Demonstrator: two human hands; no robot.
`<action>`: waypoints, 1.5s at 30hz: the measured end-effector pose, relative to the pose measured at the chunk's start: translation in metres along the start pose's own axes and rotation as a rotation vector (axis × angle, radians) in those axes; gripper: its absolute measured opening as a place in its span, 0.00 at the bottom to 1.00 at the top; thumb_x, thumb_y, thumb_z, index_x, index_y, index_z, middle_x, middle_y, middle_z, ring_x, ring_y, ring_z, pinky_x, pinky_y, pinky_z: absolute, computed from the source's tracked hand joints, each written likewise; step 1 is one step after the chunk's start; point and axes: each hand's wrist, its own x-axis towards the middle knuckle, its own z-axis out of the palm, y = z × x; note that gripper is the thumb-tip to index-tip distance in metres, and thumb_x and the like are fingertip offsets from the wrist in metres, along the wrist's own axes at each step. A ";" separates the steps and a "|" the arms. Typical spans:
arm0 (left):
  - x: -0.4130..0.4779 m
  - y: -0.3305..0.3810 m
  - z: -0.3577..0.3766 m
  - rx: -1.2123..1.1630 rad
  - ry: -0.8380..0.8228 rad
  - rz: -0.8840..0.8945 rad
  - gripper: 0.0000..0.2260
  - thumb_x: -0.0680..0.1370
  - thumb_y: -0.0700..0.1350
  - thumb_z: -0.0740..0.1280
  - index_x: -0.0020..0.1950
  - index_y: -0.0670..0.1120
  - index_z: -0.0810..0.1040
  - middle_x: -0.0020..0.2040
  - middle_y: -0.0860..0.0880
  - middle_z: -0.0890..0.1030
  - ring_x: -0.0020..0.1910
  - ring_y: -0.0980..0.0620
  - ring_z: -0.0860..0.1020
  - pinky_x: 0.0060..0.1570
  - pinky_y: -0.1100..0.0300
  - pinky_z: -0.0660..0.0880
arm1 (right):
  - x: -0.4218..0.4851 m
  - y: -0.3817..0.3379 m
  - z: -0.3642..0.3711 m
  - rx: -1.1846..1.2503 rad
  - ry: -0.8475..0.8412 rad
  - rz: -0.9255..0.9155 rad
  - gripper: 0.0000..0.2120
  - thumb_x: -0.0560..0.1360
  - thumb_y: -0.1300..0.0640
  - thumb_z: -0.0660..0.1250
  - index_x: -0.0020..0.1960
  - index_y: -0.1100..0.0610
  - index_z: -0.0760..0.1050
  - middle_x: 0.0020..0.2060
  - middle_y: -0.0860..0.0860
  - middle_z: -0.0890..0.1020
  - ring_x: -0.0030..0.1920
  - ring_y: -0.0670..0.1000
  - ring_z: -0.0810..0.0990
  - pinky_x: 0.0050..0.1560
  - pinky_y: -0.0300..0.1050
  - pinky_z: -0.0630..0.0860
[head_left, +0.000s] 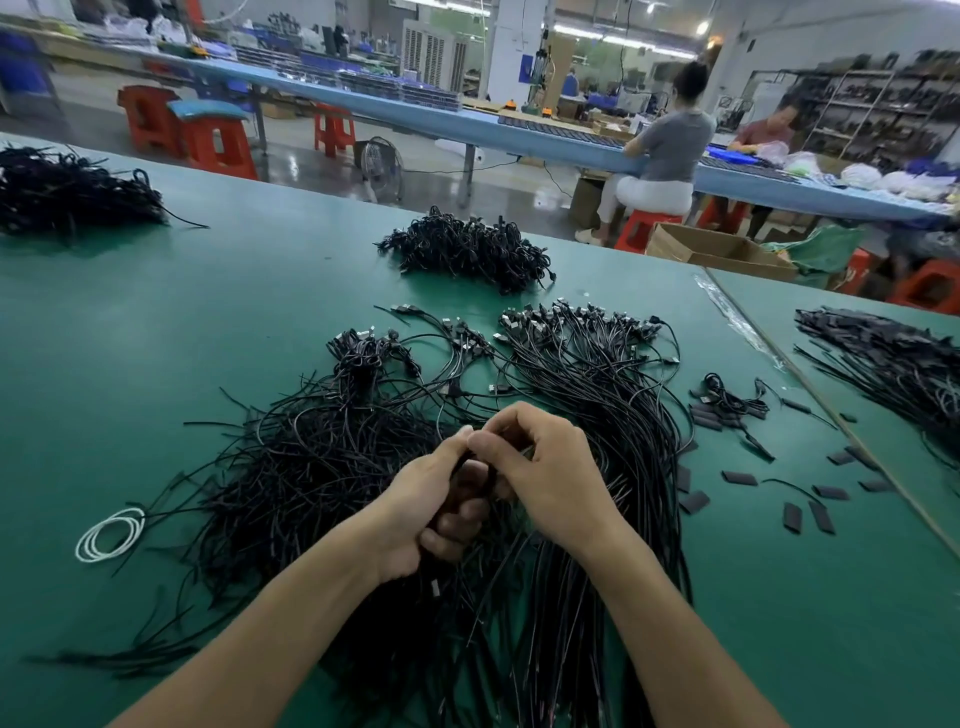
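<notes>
I see my left hand clenched round a thin black cable, and my right hand pinching its upper end. Both sit just above a loose heap of black plug-tipped cables that crowds them on every side. Flat black sleeve pieces lie to the right, near the seam of the green table mat. A white wire coil lies to the left, with open mat beyond it. The held cable runs near to far.

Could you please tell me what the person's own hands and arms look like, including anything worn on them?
The left hand and the right hand are bare: no gloves, and no rings or bands show on the visible fingers or wrists. The left forearm and the right forearm are bare too, with no sleeve, watch or marking in view down to the picture's lower edge.
</notes>
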 end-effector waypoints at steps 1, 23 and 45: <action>0.002 -0.001 -0.003 -0.006 0.051 0.042 0.28 0.80 0.65 0.57 0.32 0.46 0.77 0.26 0.51 0.65 0.20 0.57 0.58 0.17 0.70 0.54 | 0.001 0.005 -0.001 -0.019 -0.012 0.048 0.06 0.79 0.47 0.67 0.44 0.46 0.77 0.34 0.45 0.82 0.33 0.40 0.79 0.36 0.31 0.72; -0.003 -0.007 -0.004 0.059 0.320 0.453 0.28 0.81 0.63 0.55 0.27 0.49 0.72 0.21 0.52 0.63 0.17 0.56 0.59 0.18 0.66 0.56 | -0.018 0.032 0.009 -0.342 -0.088 0.433 0.04 0.80 0.52 0.62 0.49 0.52 0.74 0.43 0.48 0.81 0.41 0.50 0.81 0.37 0.42 0.76; -0.014 -0.003 0.023 0.109 0.275 0.680 0.23 0.86 0.50 0.50 0.52 0.46 0.85 0.20 0.54 0.68 0.19 0.60 0.63 0.21 0.68 0.61 | -0.021 -0.014 -0.001 0.016 0.126 0.033 0.07 0.73 0.58 0.75 0.41 0.48 0.83 0.31 0.39 0.81 0.33 0.39 0.78 0.36 0.30 0.71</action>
